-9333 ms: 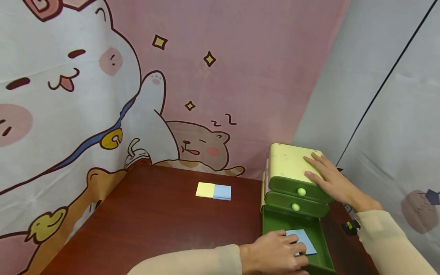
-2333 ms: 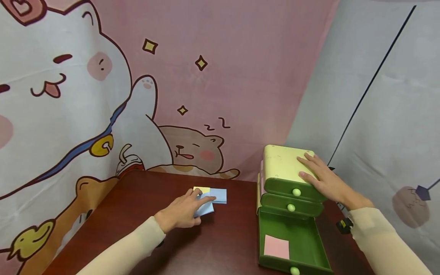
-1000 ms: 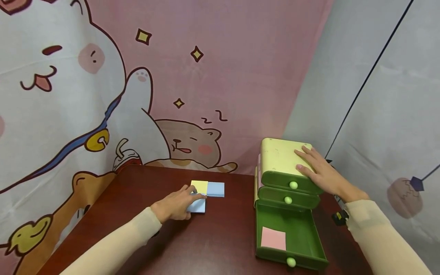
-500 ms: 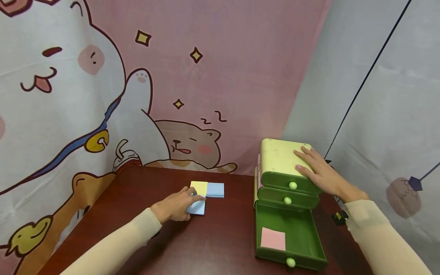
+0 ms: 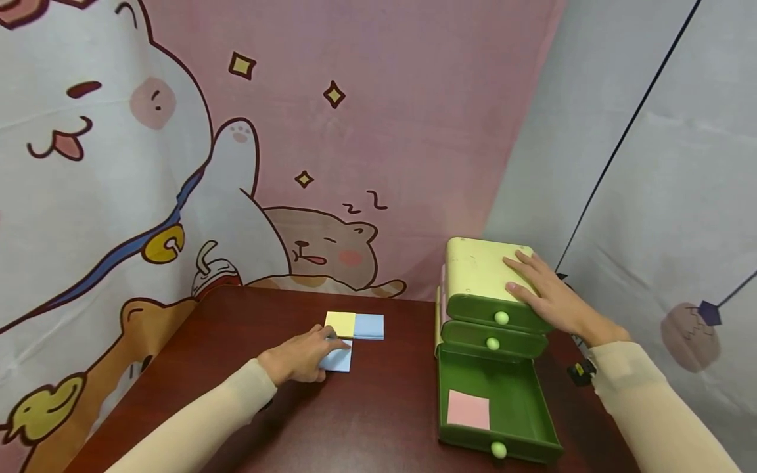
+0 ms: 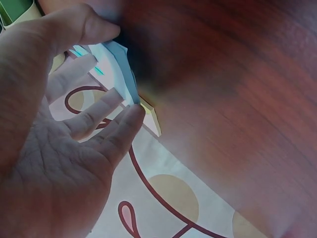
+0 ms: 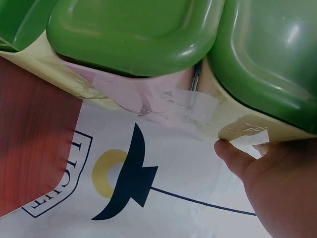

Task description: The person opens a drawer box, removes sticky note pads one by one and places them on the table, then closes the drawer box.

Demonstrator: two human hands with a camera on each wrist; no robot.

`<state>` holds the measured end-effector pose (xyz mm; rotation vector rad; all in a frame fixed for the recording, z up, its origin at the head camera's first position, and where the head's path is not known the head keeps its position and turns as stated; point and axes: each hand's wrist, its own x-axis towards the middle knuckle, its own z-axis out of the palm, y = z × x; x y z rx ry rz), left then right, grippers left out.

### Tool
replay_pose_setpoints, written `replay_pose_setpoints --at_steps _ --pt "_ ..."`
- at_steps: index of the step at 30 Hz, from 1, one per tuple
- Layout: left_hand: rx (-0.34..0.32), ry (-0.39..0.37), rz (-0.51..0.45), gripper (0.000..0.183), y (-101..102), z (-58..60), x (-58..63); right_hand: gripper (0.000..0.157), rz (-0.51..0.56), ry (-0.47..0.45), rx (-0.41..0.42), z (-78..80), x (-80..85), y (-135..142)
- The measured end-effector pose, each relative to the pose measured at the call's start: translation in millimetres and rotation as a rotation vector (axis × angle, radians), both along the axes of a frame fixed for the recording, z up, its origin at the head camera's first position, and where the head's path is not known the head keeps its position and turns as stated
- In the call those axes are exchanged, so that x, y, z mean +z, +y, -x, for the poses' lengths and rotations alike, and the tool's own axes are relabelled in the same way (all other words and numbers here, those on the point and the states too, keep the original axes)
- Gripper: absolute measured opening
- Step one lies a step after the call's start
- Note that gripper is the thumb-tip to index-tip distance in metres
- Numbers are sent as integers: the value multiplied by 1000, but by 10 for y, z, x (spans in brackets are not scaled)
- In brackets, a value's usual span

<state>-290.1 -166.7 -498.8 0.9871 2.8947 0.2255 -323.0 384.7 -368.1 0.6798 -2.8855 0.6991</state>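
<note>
My left hand point(image 5: 301, 355) holds a light blue sticky note pad point(image 5: 337, 358) by its edges, thumb on one side and fingertips on the other. That pad lies at the near edge of a yellow sticky note pad point(image 5: 340, 324). Beside the yellow one sits another blue pad point(image 5: 369, 326). On top of a small drawer unit point(image 5: 481, 269), cream above with green drawers, my right hand point(image 5: 552, 299) rests with fingers spread. The unit's bottom drawer point(image 5: 520, 401) is pulled out, and a pink sticky note pad point(image 5: 468, 410) lies in its front left corner.
The dark red-brown table point(image 5: 378, 407) carries everything. A printed cloth point(image 5: 414, 131) with cartoon animals hangs along its back and sides. The two upper drawers, each with a pale green knob point(image 5: 501, 318), are closed.
Earlier my left hand was in the bottom drawer at a blue pad. It has since carried that pad left to the yellow one and lowered it. My right hand stays on the unit.
</note>
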Motion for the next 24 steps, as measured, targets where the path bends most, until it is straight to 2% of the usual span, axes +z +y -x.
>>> replay_pose_setpoints --at_steps 6,10,15,24 --pt "20 -37 12 72 -6 -21 11 73 2 -2 2 -6 9 -10" --pt "15 -32 6 71 -15 -31 15 73 1 4 1 6 3 -8" --pt "9 5 10 68 -39 -38 6 72 0 7 9 36 -20 -5" --pt "-23 127 30 60 -29 -5 17 72 -9 15 3 42 -13 4"
